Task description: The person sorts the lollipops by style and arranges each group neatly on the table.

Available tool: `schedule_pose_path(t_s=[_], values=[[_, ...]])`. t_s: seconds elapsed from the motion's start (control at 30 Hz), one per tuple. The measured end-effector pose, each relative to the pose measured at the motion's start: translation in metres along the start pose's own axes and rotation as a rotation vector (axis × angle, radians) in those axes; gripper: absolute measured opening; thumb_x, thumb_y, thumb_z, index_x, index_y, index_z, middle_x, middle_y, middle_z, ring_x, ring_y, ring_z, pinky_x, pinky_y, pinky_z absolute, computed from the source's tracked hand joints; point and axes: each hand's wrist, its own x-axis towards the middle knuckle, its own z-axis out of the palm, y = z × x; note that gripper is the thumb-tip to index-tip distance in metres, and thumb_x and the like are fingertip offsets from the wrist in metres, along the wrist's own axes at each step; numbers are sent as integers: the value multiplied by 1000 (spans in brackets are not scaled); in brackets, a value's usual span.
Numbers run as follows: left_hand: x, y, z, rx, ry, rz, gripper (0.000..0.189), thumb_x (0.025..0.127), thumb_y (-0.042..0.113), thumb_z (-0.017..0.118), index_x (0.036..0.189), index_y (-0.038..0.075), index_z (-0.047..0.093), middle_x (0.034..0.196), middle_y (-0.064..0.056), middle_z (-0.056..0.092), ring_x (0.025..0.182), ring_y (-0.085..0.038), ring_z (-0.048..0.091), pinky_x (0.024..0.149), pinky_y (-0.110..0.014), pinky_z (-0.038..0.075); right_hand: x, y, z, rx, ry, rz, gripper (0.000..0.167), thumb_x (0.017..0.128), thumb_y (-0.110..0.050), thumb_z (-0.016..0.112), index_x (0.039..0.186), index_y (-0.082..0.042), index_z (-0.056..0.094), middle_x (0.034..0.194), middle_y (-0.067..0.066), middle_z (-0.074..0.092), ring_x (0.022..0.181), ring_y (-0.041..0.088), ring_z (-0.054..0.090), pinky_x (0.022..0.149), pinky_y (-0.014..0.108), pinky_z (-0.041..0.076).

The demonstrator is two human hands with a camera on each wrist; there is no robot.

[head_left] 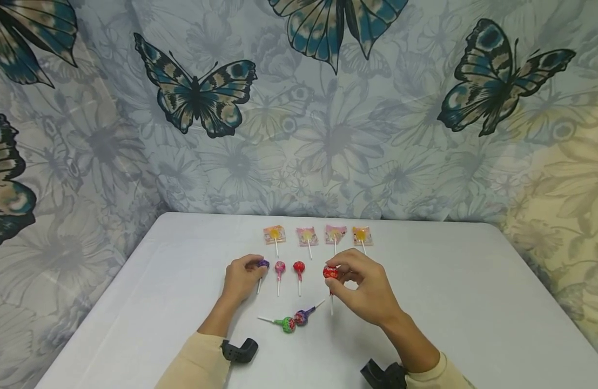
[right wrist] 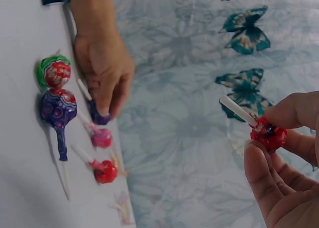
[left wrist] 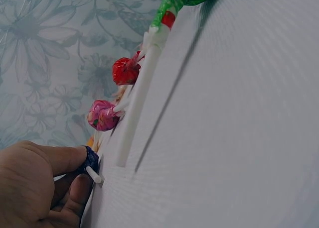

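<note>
My left hand [head_left: 241, 278] pinches the head of a purple lollipop [head_left: 263, 263] at the left end of the middle row. Beside it lie a pink lollipop [head_left: 280, 267] and a red lollipop [head_left: 299, 267], sticks pointing toward me. My right hand [head_left: 365, 283] pinches another red lollipop [head_left: 330, 272] by its head, its stick hanging down; in the right wrist view this red lollipop [right wrist: 269, 137] shows between thumb and fingers, above the table. Nearer to me lie a green lollipop [head_left: 288, 324] and a second purple lollipop [head_left: 302, 317], heads touching, sticks pointing opposite ways.
Along the back lies a row of flat lollipops in clear wrappers, among them an orange one [head_left: 274, 234] at left and a yellow one [head_left: 362, 235] at right. The white table [head_left: 133, 302] meets a butterfly-patterned cloth backdrop [head_left: 337, 146].
</note>
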Motion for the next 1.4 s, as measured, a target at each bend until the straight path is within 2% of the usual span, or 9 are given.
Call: schedule_pose_path(t_s=[0.13, 0.33, 0.63, 0.93, 1.03, 1.17, 1.4], values=[[-1, 0, 0, -9, -10, -4, 23, 83, 7, 75, 106, 3, 71, 76, 1, 62, 68, -14, 55, 59, -25, 47, 4, 1, 1, -9, 16, -23, 29, 69, 23, 72, 94, 10, 64, 85, 15, 62, 67, 23, 62, 62, 33, 56], [-2, -1, 1, -10, -7, 2, 23, 83, 6, 75, 106, 3, 72, 77, 1, 63, 69, -14, 56, 61, -25, 48, 9, 8, 2, -43, 39, -12, 29, 70, 22, 73, 95, 10, 65, 86, 15, 64, 68, 22, 63, 63, 37, 57], [0, -2, -3, -6, 4, 15, 24, 83, 7, 75, 106, 3, 71, 76, 1, 62, 68, -14, 56, 60, -26, 48, 17, 18, 5, -20, 48, -23, 29, 71, 21, 73, 97, 10, 66, 87, 17, 65, 70, 24, 63, 64, 36, 57], [2, -2, -1, -4, -7, 2, 23, 83, 7, 75, 106, 4, 72, 77, 1, 62, 68, -14, 56, 60, -26, 48, 22, 35, 10, -34, 68, 72, 27, 74, 17, 73, 100, 11, 66, 92, 21, 66, 75, 31, 65, 69, 44, 56], [1, 0, 0, 0, -10, 6, 24, 84, 7, 74, 107, 3, 71, 78, 1, 62, 69, -14, 55, 61, -26, 48, 20, 54, 14, -37, 72, 112, 26, 76, 13, 73, 101, 9, 67, 93, 19, 67, 77, 31, 65, 70, 45, 55], [0, 1, 0, 0, -6, 7, 23, 84, 7, 74, 106, 3, 71, 77, 1, 62, 69, -14, 55, 60, -26, 47, 17, 82, 20, -39, 62, 177, 26, 79, 7, 75, 104, 4, 69, 94, 11, 69, 79, 24, 64, 73, 40, 56], [1, -1, 0, -10, -9, 10, 23, 83, 6, 74, 106, 2, 71, 76, 1, 62, 67, -13, 54, 58, -25, 46, 15, 102, 25, -43, 56, 232, 24, 80, -1, 77, 103, -2, 71, 91, 3, 69, 76, 17, 63, 70, 30, 54]])
